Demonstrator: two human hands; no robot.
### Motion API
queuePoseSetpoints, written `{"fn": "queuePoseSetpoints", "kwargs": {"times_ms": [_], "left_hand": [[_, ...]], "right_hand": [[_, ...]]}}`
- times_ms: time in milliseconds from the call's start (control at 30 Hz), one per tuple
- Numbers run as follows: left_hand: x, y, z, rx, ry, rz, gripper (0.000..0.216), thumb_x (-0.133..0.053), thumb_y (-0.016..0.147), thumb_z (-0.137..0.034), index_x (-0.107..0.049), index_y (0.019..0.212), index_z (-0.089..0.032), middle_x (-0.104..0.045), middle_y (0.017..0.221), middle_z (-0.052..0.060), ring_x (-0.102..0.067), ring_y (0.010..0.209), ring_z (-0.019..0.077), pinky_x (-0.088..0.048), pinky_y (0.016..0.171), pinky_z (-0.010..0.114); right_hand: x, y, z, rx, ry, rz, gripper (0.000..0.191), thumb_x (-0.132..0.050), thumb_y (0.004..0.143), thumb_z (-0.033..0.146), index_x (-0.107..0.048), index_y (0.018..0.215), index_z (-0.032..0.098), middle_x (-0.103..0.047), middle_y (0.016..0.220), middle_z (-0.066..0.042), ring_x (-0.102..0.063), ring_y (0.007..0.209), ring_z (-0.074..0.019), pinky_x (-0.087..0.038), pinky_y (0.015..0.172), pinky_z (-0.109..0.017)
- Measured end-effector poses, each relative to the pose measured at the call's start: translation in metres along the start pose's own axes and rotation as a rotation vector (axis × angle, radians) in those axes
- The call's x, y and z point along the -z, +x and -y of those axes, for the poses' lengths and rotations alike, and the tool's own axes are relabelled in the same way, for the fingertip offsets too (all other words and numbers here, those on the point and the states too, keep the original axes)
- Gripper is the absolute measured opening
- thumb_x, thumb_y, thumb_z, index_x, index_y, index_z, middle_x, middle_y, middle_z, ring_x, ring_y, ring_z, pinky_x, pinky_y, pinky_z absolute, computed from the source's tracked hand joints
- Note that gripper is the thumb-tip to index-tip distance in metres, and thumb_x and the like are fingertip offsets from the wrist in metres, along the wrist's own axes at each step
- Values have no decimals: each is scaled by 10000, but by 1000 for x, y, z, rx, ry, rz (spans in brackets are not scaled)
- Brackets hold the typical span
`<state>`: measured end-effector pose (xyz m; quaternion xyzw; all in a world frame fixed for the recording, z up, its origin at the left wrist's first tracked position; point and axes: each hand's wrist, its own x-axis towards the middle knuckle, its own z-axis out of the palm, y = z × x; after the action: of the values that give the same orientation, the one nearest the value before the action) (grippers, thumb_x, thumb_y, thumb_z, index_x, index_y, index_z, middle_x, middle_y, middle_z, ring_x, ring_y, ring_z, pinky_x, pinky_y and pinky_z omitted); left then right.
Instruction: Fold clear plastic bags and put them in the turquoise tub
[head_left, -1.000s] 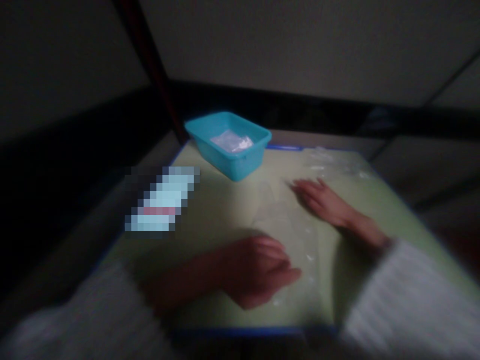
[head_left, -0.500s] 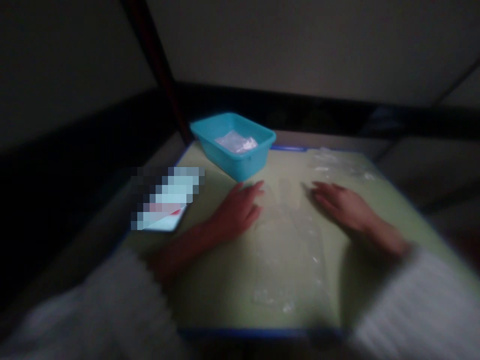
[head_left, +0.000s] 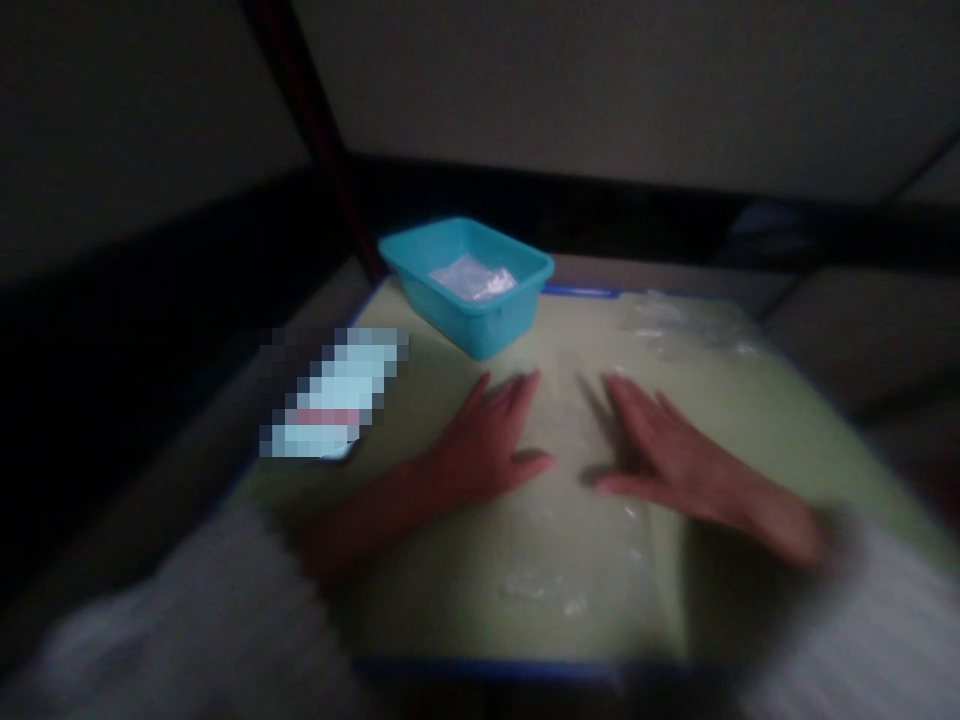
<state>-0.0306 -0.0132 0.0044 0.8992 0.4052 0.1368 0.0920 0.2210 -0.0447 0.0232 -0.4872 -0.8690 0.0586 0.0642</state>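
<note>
Since the earlier frame, both hands shift inward. The bare left hand point(head_left: 484, 445) and the bare right hand point(head_left: 671, 450) lie closer together at the centre of the frame, and both thumbs now point toward the midline. The flat, transparent plastic bag point(head_left: 577, 540) keeps its place, lying from the centre to the lower centre of the frame. As a result, the hands bracket the bag's upper part, with each thumb over it.

Grip state, left: fingers extended, thumb apart, nothing held. Grip state, right: fingers extended, thumb apart, nothing held. Whether either hand presses on the film cannot be told, owing to blur and low light.

Surroundings: the yellow-green bench point(head_left: 427, 600) with blue edging supports the bag. The turquoise rectangular plastic basket point(head_left: 499, 332) stands at upper centre and contains a whitish, shiny film packet point(head_left: 472, 280). A crumpled piece of clear plastic film point(head_left: 667, 325) lies at upper right. A flat device with a lit, pixelated screen point(head_left: 337, 385) lies left of centre, near the left hand.
</note>
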Motion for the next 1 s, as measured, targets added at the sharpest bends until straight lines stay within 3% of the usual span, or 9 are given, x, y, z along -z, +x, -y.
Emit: {"fn": "queuePoseSetpoints", "kwargs": {"times_ms": [100, 433, 733, 867, 1000], "left_hand": [[0, 0, 0, -22, 0, 24, 856, -519, 821, -510, -107, 1438, -82, -298, 1474, 217, -257, 1387, 277, -89, 1125, 499], [-1, 0, 6, -25, 56, 104, 939, -514, 801, -563, -37, 1450, -80, -215, 1506, 217, -175, 1409, 303, -94, 1116, 516], [-5, -1, 8, -39, 41, 87, 968, -516, 795, -571, -2, 1457, -87, -205, 1511, 209, -152, 1418, 281, -99, 1124, 495], [-4, -1, 8, -30, 18, 58, 976, -525, 789, -580, -12, 1463, -95, -151, 1525, 209, -117, 1423, 296, -113, 1128, 486], [-1, -3, 6, -109, 19, 25, 882, -482, 827, -581, -96, 1459, -102, -141, 1532, 186, -93, 1429, 273, -108, 1142, 467]], "right_hand": [[-5, -1, 0, 10, -6, 24, 1088, -462, 763, 723, 159, 1471, 180, -172, 1518, -232, -170, 1380, -382, -228, 1077, -603], [-9, -2, -3, 5, 14, 98, 1111, -474, 755, 723, 189, 1459, 178, -138, 1518, -249, -131, 1387, -368, -192, 1081, -611], [-8, -3, -4, 26, 41, 69, 1112, -503, 753, 704, 202, 1454, 208, -147, 1528, -213, -150, 1384, -374, -199, 1072, -626], [2, -3, -8, 53, 26, -14, 1032, -465, 798, 676, 178, 1463, 220, -101, 1540, -185, -147, 1385, -372, -176, 1075, -633], [4, 0, -3, 185, 5, -114, 937, -408, 857, 629, 140, 1475, 187, -83, 1536, -186, -148, 1391, -337, -208, 1095, -571]]}}
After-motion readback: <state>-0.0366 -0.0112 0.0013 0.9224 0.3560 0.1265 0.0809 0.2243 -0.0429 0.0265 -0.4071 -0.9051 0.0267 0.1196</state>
